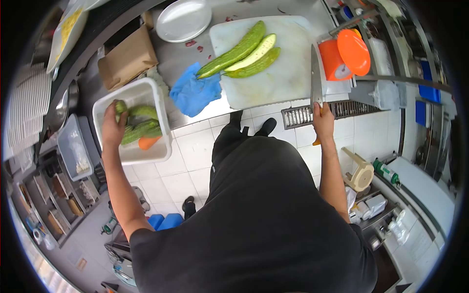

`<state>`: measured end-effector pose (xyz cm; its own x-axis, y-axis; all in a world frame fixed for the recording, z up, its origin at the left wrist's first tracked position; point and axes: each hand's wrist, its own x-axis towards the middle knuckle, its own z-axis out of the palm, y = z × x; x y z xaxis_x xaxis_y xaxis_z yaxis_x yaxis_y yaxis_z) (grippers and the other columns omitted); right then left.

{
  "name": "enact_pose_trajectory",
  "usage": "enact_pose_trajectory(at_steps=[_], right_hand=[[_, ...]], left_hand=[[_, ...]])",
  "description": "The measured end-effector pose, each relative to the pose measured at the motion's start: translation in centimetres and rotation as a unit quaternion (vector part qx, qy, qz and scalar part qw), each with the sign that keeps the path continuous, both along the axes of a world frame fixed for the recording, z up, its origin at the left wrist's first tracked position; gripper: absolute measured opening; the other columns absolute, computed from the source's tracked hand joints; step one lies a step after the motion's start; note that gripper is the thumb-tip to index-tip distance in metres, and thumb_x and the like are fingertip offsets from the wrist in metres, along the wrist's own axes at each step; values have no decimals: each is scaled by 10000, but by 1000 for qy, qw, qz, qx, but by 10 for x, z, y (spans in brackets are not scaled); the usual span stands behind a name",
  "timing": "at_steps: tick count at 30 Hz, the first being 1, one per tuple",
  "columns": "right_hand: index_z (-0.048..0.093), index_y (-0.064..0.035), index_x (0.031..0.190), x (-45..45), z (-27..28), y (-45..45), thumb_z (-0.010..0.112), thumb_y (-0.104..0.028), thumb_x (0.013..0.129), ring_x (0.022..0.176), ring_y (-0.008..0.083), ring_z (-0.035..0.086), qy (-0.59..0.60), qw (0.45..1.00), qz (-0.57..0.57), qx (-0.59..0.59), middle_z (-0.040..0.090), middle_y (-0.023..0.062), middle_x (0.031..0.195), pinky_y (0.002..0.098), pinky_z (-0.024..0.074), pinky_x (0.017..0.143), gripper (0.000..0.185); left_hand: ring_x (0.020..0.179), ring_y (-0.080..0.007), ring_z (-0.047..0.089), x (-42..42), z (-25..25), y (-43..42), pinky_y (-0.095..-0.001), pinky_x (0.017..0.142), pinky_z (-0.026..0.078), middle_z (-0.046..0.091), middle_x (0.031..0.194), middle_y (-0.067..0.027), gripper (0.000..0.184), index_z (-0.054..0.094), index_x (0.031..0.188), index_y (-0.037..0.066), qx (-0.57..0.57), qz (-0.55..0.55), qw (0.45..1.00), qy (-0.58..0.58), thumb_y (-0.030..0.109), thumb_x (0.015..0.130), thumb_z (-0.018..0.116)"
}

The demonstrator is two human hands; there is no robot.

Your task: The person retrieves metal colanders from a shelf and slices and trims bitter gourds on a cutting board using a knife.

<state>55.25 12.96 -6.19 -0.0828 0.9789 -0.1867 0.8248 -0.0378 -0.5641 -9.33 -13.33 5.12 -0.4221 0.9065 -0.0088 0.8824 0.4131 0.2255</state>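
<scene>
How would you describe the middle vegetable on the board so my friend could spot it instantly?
Find the big white cutting board on the metal counter. Three long green vegetables lie side by side there, and yours is the middle piece. It alone shows a pale cut face; its two neighbours show green skin.

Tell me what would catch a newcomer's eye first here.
Likely the bright orange kitchen scale, right of the white cutting board, and the green gourds lying on that board. Next come the large knife in the right hand and the crumpled blue cloth left of the board.
</scene>
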Motion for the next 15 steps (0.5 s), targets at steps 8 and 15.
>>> enact_pose_trajectory(at_steps=[8,15], right_hand=[[579,17,958,22,13,-50,611,-325,1045,570,362,661,79,985,-61,-141,668,206,700,462,516,543,354],[562,10,932,41,8,-71,601,-333,1053,479,198,603,171,958,-125,-194,605,107,614,367,486,463,366]], left_hand=[[1219,-415,581,161,141,91,-458,1041,465,608,1292,-213,491,533,1399,10,127,-91,983,102,121,948,692],[1127,-388,626,334,104,220,-467,982,516,594,1231,-196,517,556,1358,46,102,-279,948,-112,128,869,707]])
